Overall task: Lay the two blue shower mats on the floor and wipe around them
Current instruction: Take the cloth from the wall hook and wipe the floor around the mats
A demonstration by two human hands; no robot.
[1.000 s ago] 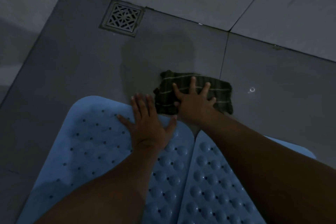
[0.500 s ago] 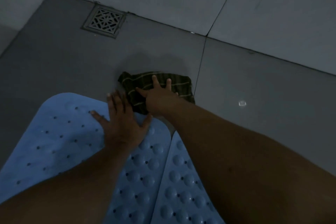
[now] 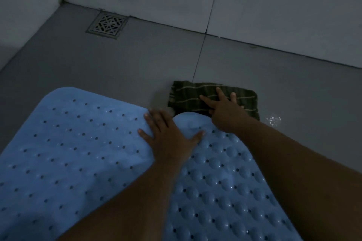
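Note:
Two blue shower mats lie side by side on the grey tiled floor. The left mat (image 3: 68, 152) shows small holes; the right mat (image 3: 225, 191) shows raised bumps and holes. My left hand (image 3: 168, 135) rests flat with fingers spread where the two mats meet at their far ends. My right hand (image 3: 225, 109) presses flat on a dark green striped cloth (image 3: 195, 96) lying on the floor just beyond the right mat's far end. Both forearms cover parts of the mats.
A square metal floor drain (image 3: 107, 25) sits near the back left corner. Light tiled walls rise behind and to the left. A small wet glint (image 3: 273, 120) shows on the floor right of the cloth. A tile joint (image 3: 197, 60) runs toward the cloth.
My right hand has slid the cloth to the right along the floor past the mats' far ends. My left hand stays pressed on the mats. The camera view has shifted.

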